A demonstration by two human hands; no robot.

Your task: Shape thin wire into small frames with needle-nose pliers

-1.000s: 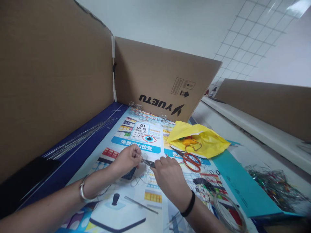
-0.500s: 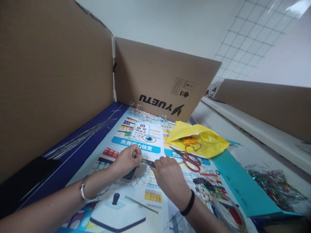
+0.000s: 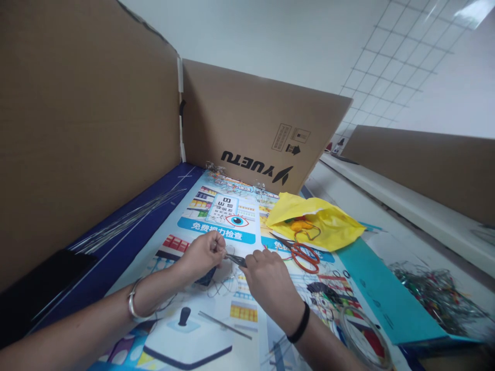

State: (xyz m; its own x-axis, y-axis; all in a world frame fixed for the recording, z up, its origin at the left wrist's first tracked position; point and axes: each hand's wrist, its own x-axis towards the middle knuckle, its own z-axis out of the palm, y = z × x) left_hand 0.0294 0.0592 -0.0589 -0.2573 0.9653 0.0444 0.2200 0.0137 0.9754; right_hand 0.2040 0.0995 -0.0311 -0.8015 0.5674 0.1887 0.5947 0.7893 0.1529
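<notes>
- My right hand (image 3: 268,281) clamped round dark, slim metal pliers (image 3: 236,259).
- My left hand (image 3: 204,252), at their nine o'clock, pinched, apparently on thin silvery metal wire (image 3: 221,289); loops at seven o'clock.
- Wire should be light, springy; grip beside pliers' tip.

pale wall (image 3: 263,36) | gridded section (image 3: 398,59), right | bright patch (image 3: 472,14), upper right

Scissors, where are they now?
In the head view, the scissors lie right of centre, by the yellow bag, just right of the right hand.
</notes>
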